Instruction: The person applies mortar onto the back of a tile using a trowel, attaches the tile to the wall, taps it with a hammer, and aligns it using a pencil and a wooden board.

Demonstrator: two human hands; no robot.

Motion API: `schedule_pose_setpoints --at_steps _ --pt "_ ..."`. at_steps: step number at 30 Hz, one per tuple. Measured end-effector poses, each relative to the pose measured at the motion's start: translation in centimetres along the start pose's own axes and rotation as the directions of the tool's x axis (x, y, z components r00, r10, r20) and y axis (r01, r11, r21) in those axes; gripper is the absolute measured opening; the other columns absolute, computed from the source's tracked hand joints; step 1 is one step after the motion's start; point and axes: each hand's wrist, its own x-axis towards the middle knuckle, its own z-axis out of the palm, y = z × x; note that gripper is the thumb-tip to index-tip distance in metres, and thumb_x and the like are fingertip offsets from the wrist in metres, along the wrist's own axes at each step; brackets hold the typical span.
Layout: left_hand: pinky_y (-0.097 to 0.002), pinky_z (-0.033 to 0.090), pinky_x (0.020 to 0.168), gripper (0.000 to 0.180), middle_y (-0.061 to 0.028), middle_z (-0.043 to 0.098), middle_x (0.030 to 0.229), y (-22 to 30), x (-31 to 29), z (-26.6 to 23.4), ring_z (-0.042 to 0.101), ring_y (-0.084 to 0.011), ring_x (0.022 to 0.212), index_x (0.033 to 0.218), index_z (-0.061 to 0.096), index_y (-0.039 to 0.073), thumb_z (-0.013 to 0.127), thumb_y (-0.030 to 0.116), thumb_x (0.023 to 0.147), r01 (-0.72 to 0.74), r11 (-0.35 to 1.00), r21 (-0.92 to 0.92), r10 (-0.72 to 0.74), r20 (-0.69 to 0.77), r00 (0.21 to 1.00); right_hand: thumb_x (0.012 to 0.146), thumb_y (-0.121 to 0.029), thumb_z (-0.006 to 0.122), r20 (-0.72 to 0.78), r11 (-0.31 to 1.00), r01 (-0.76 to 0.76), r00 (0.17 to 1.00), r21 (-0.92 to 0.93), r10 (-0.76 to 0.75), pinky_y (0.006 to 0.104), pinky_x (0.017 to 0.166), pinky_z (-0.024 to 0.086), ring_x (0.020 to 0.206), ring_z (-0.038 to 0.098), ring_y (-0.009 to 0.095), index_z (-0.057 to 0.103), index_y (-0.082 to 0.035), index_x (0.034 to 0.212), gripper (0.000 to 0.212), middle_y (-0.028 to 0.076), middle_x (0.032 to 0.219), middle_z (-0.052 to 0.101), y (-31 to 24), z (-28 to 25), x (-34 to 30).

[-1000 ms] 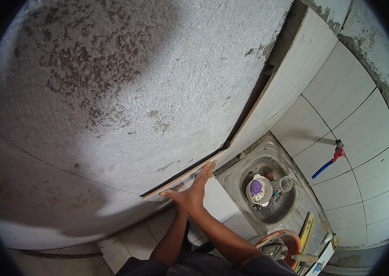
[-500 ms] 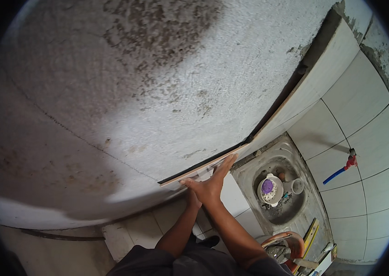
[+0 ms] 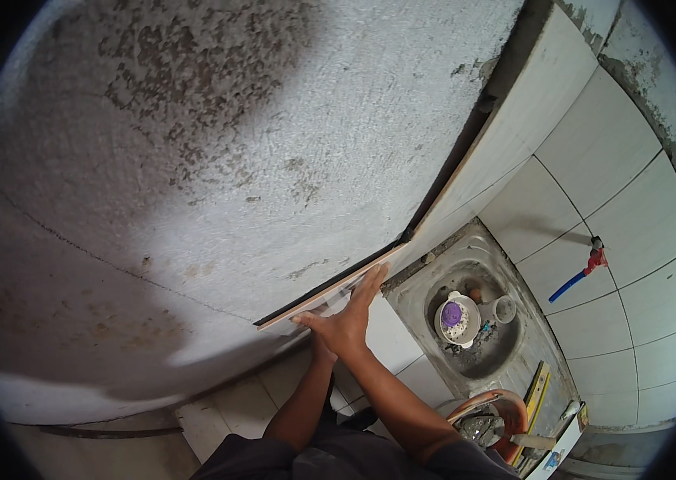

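A wall tile [image 3: 338,283] stands along the rough wall, its thin reddish top edge showing and a dark strip of mortar between it and the wall. My right hand [image 3: 346,326] lies against the tile's face with fingers stretched and thumb spread, the fingertips near its right end. Just below and left of it is my left hand [image 3: 323,349], also at the tile's face. Its fingers are mostly hidden behind my right hand, so their closure does not show.
Set tiles [image 3: 506,152] continue up the wall at right. A dirty metal sink [image 3: 410,290] holds a white bowl [image 3: 470,324] and a clear cup [image 3: 504,309]. Above it a red tap [image 3: 596,258] juts out. An orange bucket [image 3: 519,412] and yellow spirit level [image 3: 538,392] sit nearer me.
The whole view has shifted, so wall, tile and sink appear further left. Both hands stay against the tile in nearly the same pose.
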Motion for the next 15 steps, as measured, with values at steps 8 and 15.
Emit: schedule_pose_setpoints --at_steps 8,15 --pt "-0.0388 0.017 0.109 0.096 -0.0088 0.022 0.143 -0.2 0.8 -2.4 0.021 -0.0231 0.132 0.138 0.018 0.003 0.046 0.068 0.073 0.001 0.995 0.103 0.001 -0.017 1.0 0.042 -0.046 0.085 0.021 0.998 -0.023 0.999 -0.06 0.025 0.0438 0.106 0.024 0.133 0.002 0.046 0.001 0.012 0.135 0.138 0.033 0.14 -0.012 -0.5 -0.9 0.0" --pt "-0.039 0.017 0.109 0.096 -0.0084 0.023 0.143 -0.1 0.4 -3.6 0.022 -0.0223 0.132 0.138 0.019 0.004 0.045 0.069 0.072 0.005 0.985 0.175 0.014 -0.108 0.994 0.069 -0.02 0.073 -0.223 0.997 -0.065 0.972 0.046 0.074 0.0388 0.096 0.034 0.117 0.039 0.033 0.038 0.002 0.126 0.07 0.021 0.127 0.04 9.2 -0.4 -2.1"
